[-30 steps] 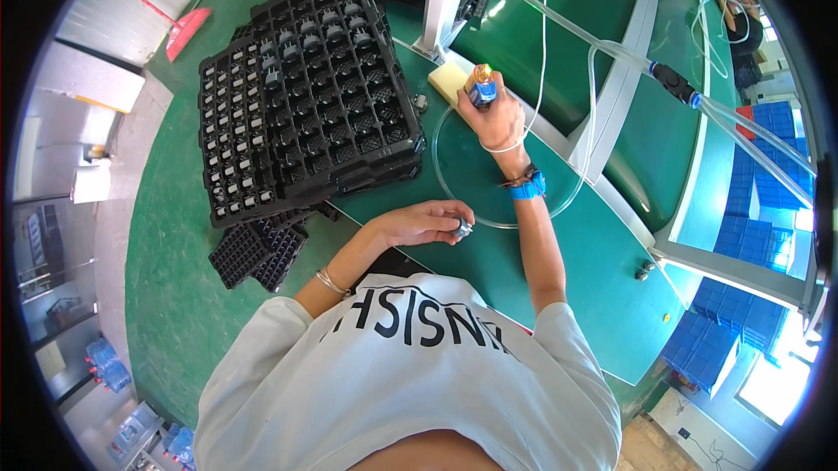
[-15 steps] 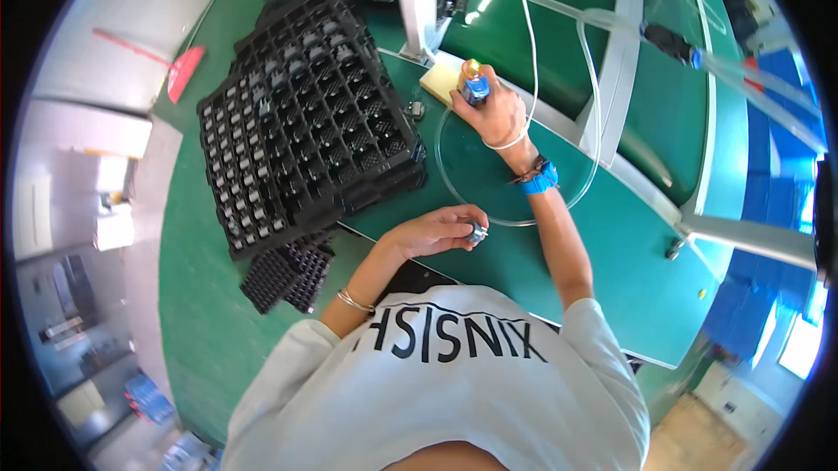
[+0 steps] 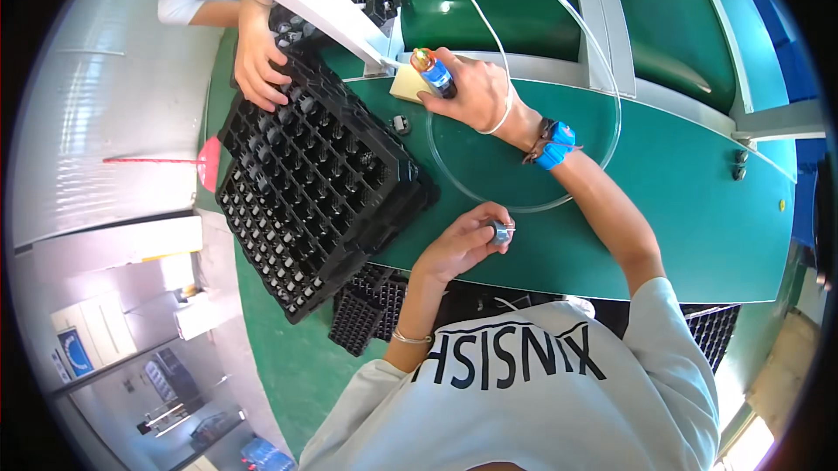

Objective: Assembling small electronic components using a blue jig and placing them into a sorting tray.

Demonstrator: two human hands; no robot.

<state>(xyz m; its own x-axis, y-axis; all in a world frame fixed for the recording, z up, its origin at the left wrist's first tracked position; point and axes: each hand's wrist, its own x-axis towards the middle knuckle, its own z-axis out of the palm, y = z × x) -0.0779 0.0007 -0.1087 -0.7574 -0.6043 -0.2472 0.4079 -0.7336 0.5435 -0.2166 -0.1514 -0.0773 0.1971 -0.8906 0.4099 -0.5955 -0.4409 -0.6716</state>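
Observation:
My left hand is closed around a small silver cylindrical metal part, which shows at the fingertips over the green table. Farther off, my right hand grips a slim bottle-like dispenser with a blue label and an amber-yellow end pointing up and away. Beside that hand is a pale yellow block; whether they touch I cannot tell. Another small metal part lies on the table just left of the block. A thin white tube runs across my right wrist.
Stacked black compartment trays holding metal parts stand at the left. A co-worker's hand rests over their far corner. A clear hose curves over the green table. White frame posts rise at the back. Smaller black trays lie lower left.
The view has shifted, and a co-worker's arm has come in over the trays from the upper left. My right hand still holds the dispenser, now more tilted; my left keeps the metal part.

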